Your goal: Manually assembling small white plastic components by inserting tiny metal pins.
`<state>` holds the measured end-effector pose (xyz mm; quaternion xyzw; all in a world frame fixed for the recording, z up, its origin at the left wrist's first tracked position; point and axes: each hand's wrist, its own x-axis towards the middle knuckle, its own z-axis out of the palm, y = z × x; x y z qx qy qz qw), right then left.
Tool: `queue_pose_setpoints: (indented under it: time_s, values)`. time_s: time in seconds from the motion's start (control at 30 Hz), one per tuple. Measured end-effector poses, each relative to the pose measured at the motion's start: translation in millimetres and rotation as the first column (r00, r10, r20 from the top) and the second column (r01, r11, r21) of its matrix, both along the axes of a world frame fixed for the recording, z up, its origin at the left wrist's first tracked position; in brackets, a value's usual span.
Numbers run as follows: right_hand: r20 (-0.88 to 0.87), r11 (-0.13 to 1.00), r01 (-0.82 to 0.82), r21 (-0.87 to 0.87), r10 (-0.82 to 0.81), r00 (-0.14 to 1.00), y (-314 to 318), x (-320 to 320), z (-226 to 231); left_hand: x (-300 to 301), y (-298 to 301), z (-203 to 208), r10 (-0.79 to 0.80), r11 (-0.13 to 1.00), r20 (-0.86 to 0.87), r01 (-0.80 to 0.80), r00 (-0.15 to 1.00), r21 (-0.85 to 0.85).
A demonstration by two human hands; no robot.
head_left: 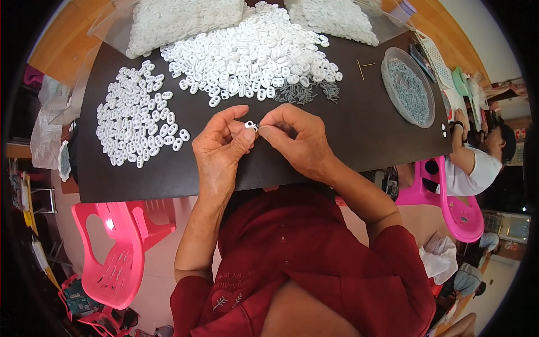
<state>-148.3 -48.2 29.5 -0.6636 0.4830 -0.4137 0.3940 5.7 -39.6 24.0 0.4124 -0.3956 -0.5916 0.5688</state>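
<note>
Over the dark table's near edge, my left hand (220,137) pinches a small white oval plastic piece with holes (250,124) between thumb and fingers. My right hand (300,136) is closed in a pinch right against the piece's right side. A tiny dark tip shows at those fingertips, too small to name. Beyond my hands lies a big heap of similar white pieces (247,53). Small grey screw-like parts (297,94) are scattered at the heap's near edge. To the left, a second, flatter spread of white pieces (132,115) covers the tabletop.
A round clear tub (431,115) of grey screw-like parts stands at the right. Two thin brass-coloured sticks (360,70) lie beside it. Clear bags of white pieces (179,22) rest at the back. Pink chairs (115,253) flank the table; a person in white (474,168) sits at right.
</note>
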Motion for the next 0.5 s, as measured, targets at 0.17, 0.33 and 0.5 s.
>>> queue_pose_setpoints:
  time_s: [0.17, 0.33, 0.5]
  values:
    - [-0.016, 0.999, -0.016, -0.047, 0.016, 1.000, -2.1, -1.5, 1.7, 5.1, -0.3, -3.6, -0.027, 0.999, 0.018, 0.027, 0.999, 0.024]
    - [-0.094, 0.996, -0.051, -0.080, 0.043, 0.995, -2.2, -1.2, 4.4, 6.3, 2.0, -3.1, -0.041, 0.999, 0.057, 0.040, 0.998, 0.013]
    - [-0.114, 0.990, -0.068, -0.126, 0.054, 0.992, -3.8, -2.6, 2.9, 6.0, 2.9, -2.1, -0.048, 0.999, 0.159, 0.050, 0.986, -0.011]
